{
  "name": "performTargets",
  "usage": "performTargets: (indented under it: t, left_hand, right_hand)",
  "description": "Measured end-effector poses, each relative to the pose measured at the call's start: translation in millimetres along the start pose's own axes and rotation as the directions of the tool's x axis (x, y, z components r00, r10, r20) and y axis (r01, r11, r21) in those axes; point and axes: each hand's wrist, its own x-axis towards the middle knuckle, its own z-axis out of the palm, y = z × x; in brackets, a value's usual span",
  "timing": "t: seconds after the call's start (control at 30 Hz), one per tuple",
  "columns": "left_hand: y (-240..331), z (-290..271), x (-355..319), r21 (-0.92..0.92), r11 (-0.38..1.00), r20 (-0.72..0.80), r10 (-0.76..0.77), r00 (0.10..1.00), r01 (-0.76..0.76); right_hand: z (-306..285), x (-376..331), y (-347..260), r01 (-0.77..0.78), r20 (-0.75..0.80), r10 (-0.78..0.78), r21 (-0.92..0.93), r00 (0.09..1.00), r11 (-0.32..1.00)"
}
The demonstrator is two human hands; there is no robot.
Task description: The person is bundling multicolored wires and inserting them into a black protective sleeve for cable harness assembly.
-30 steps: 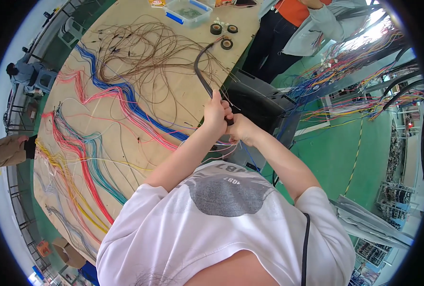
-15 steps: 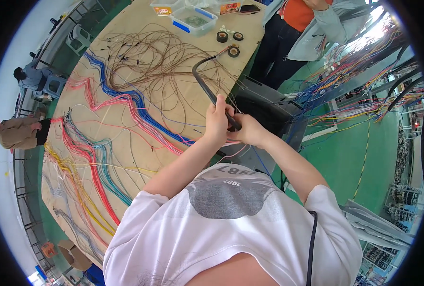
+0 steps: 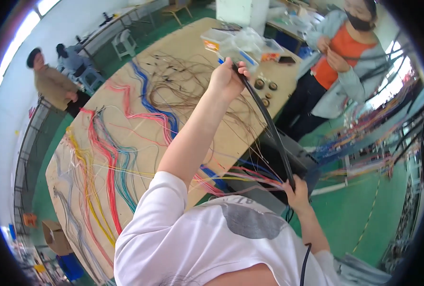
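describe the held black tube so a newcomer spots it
Find the pale wooden table. Across its right edge, the black tube slants from the left hand down to the right hand. Unlike the thin coloured wires there, it is thick and black.

That black tube (image 3: 272, 126) is long and pretty skinny, held up kinda bowed, slanting from the upper middle of the frame to right of center. Pink, yellow and blue wires (image 3: 269, 180) bunch up by its lower end.
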Motion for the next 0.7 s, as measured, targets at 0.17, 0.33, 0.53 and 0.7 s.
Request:
performTargets:
  t: [0.17,0.33,0.53,0.7]
  left_hand:
    - [28,18,1,0.323,0.909,0.289,0.171,0.942,-0.264]
    - [21,51,-35,0.404,0.858,0.462,0.11,0.88,-0.319]
    - [43,65,-46,0.453,0.859,0.592,-0.088,0.801,-0.24]
    - [40,75,-57,0.537,0.78,0.591,-0.076,0.803,-0.321]
  right_hand:
    - [15,-45,69,-0.355,-0.067,0.364,0.112,0.929,0.928]
    - [22,-52,90,-0.385,-0.116,0.394,0.089,0.912,0.918]
    - [3,-47,95,-0.36,-0.174,0.338,-0.115,0.925,0.926]
    - [-9,-40,97,-0.394,-0.127,0.376,-0.192,0.918,0.899]
